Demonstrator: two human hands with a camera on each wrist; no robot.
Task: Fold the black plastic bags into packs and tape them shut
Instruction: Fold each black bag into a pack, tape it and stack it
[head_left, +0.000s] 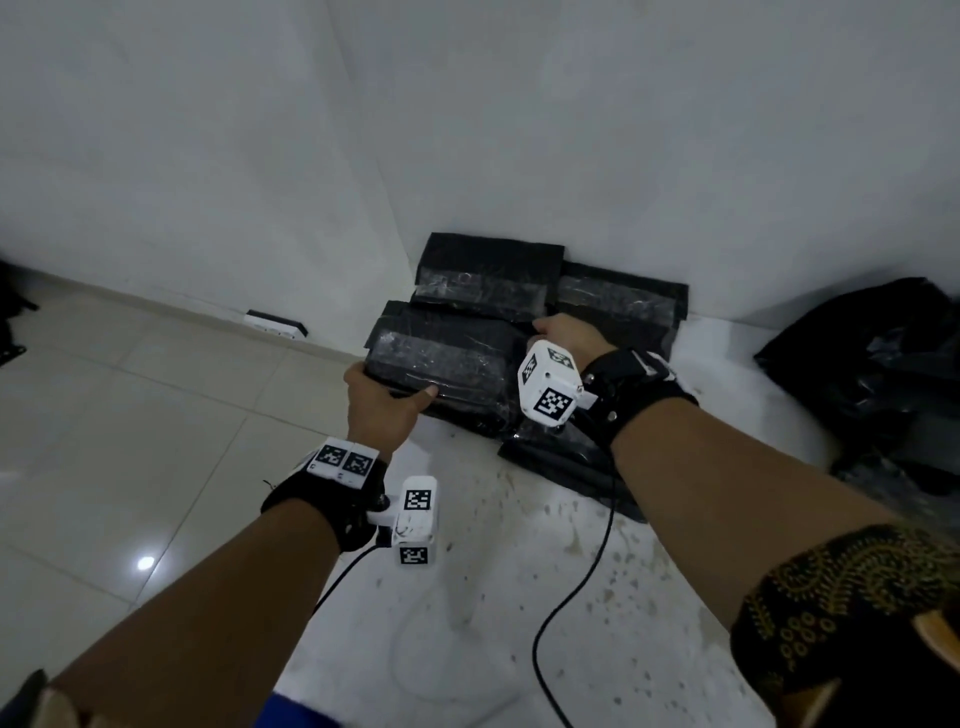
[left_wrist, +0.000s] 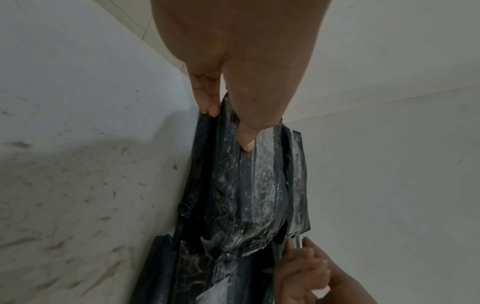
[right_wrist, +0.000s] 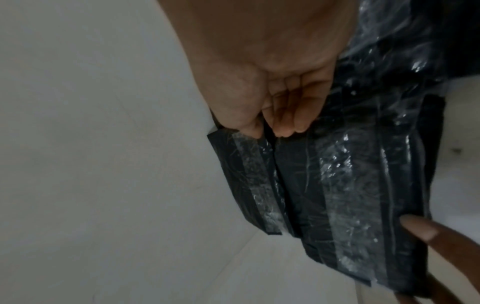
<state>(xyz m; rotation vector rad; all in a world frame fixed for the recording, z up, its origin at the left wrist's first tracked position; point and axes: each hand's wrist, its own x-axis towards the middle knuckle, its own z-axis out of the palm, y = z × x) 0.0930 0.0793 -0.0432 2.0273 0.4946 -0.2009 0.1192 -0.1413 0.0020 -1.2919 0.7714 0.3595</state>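
A black folded pack (head_left: 441, 364) with a clear tape band lies on top of a stack in the wall corner. My left hand (head_left: 384, 400) grips its left end, thumb on top and fingers underneath, as the left wrist view shows on the pack (left_wrist: 249, 195) below the hand (left_wrist: 226, 127). My right hand (head_left: 566, 332) pinches the pack's right end between thumb and fingers (right_wrist: 270, 131); the same pack (right_wrist: 350, 195) fills the right wrist view. Two more taped packs (head_left: 488, 275) (head_left: 618, 296) lie behind it against the wall. Another black pack (head_left: 550, 457) sits under my right wrist.
A heap of loose black plastic bags (head_left: 872, 374) lies at the right. A white power strip (head_left: 275, 325) sits by the left wall on the tiled floor (head_left: 130, 415). The packs rest on a speckled white surface (head_left: 519, 597), crossed by the wrist cameras' black cables (head_left: 597, 571).
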